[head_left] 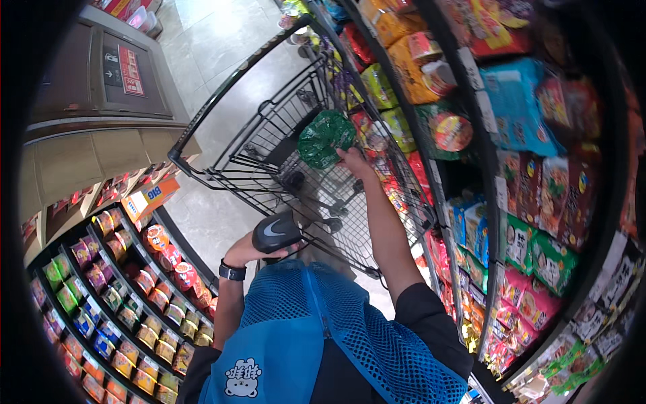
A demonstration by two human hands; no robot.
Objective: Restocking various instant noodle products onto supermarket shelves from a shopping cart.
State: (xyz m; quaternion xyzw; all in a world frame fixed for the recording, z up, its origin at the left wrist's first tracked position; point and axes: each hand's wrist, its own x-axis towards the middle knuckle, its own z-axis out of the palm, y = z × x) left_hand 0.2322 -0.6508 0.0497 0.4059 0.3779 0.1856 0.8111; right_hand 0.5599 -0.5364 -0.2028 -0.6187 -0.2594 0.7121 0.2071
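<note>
In my right hand is a shiny green plastic-wrapped pack, its fingers closed on the near right edge. The pack hangs over the wire shopping cart. My left hand, with a dark watch on the wrist, is closed under a black rounded handheld device with a pale curved mark. The device covers most of its fingers. Both hands are in front of my blue mesh vest; the left one is at the cart's near side.
A shelf of colourful bagged food runs close along the right. At lower left stands a shelf of cup and tub packages. A brown cabinet is at upper left. Grey tiled floor extends beyond the cart.
</note>
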